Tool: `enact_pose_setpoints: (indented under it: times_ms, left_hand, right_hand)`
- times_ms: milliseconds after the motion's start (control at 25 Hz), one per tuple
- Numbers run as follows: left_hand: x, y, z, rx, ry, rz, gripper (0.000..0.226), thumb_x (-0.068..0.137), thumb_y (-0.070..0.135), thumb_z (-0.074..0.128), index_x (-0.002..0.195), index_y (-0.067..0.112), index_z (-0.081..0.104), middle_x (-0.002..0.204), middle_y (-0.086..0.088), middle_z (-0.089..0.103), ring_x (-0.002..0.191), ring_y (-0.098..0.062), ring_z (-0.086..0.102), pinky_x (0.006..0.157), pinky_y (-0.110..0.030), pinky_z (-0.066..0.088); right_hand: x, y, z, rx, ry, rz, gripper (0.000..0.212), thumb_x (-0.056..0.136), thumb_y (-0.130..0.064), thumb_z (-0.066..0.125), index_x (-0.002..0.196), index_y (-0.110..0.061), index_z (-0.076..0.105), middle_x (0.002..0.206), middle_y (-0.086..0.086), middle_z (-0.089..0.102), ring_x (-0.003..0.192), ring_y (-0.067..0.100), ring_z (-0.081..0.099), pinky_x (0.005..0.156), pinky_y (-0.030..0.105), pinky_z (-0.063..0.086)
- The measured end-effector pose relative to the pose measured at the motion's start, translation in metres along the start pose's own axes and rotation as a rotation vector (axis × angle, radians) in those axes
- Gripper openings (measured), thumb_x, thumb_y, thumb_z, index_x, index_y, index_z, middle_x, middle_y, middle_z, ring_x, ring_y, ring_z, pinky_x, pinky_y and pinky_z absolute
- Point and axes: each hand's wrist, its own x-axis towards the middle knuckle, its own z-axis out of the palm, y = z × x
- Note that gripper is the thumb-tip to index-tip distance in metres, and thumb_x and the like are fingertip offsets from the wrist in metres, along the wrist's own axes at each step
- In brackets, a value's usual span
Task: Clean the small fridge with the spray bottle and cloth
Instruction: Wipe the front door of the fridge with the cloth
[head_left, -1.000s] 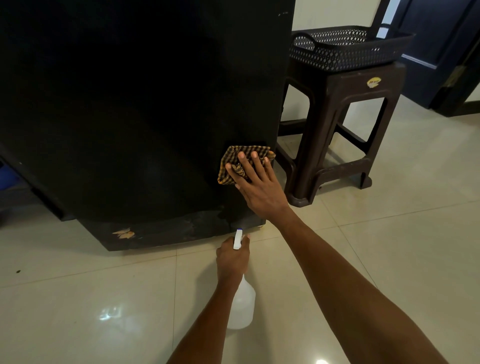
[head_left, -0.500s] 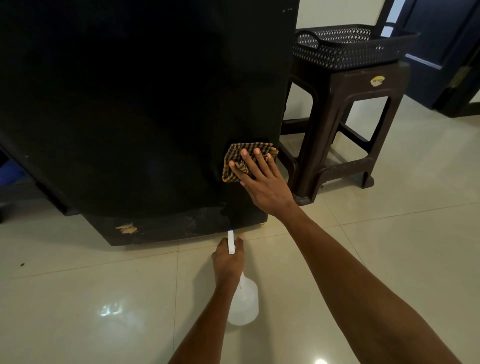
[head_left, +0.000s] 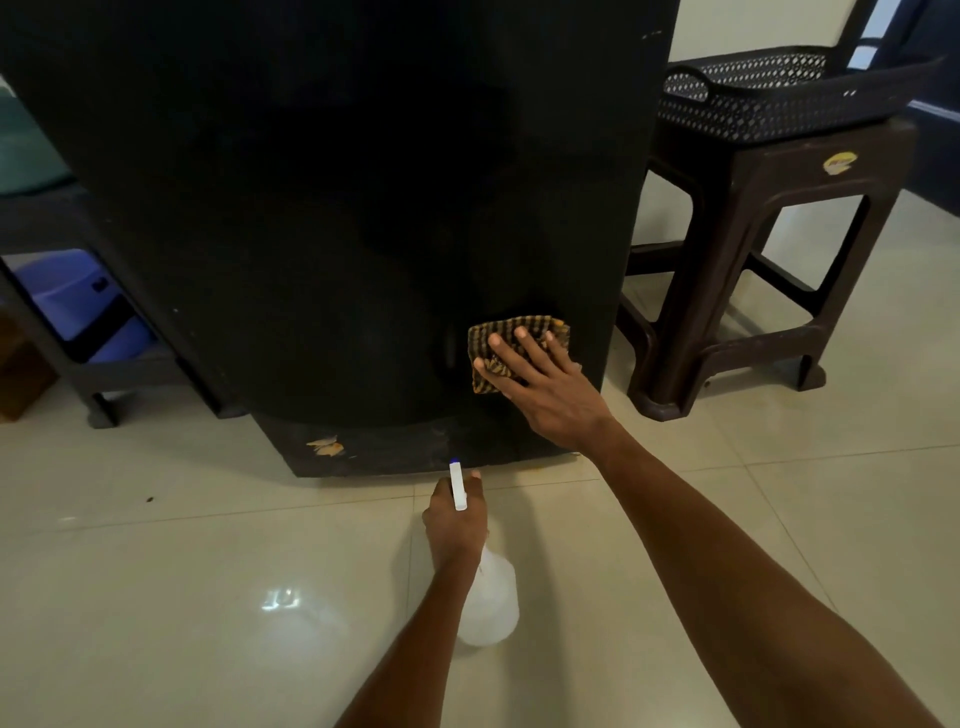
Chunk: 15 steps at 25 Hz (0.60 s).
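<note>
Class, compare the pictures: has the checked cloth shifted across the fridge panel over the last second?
Yes. The checked cloth has slid left and slightly down, away from the right edge of the fridge.

Right hand (head_left: 550, 395) flat, pressing checked cloth (head_left: 511, 348) on black fridge (head_left: 337, 208) side, low; left hand (head_left: 454, 525) gripping spray bottle (head_left: 491, 603).

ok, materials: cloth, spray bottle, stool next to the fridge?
Cloth: woven fabric, yellow and dark checks, soft and folded under the right hand. Spray bottle: translucent white plastic body, opaque white nozzle, held by the left hand. Stool: moulded dark brown plastic by the look, semi-gloss, with a sticker.
</note>
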Motion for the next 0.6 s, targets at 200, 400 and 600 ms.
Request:
enact_pose_setpoints:
  times_ms: [200,400,600]
  left_hand:
    - [0.015,-0.007,-0.011,0.092,0.053,-0.009,0.022,0.093,0.036,0.057,0.092,0.015,0.061,0.069,0.003,0.06,0.059,-0.015,0.063,0.051,-0.026,0.056]
    - [0.024,-0.015,-0.023,0.079,0.102,-0.025,0.019,0.093,0.035,0.058,0.091,0.016,0.059,0.068,0.006,0.058,0.062,-0.015,0.063,0.059,-0.031,0.06]
    - [0.037,-0.021,-0.041,0.013,0.162,-0.074,0.015,0.092,0.027,0.062,0.1,0.021,0.05,0.087,0.001,0.061,0.081,-0.023,0.067,0.081,-0.042,0.061]
  right_hand:
    - [0.012,-0.018,0.01,-0.014,0.011,0.012,0.084,0.096,-0.025,0.053,0.161,-0.034,0.001,0.168,0.003,-0.015,0.154,0.031,-0.017,0.123,0.051,-0.016]
    - [0.023,-0.027,0.01,0.001,0.035,-0.052,0.085,0.094,-0.025,0.057,0.16,-0.032,0.004,0.168,0.005,-0.005,0.154,0.033,-0.006,0.123,0.051,-0.012]
    - [0.044,-0.051,0.016,-0.009,0.034,-0.1,0.083,0.095,-0.024,0.053,0.161,-0.032,0.003,0.169,0.003,-0.008,0.154,0.03,-0.015,0.123,0.05,-0.017]
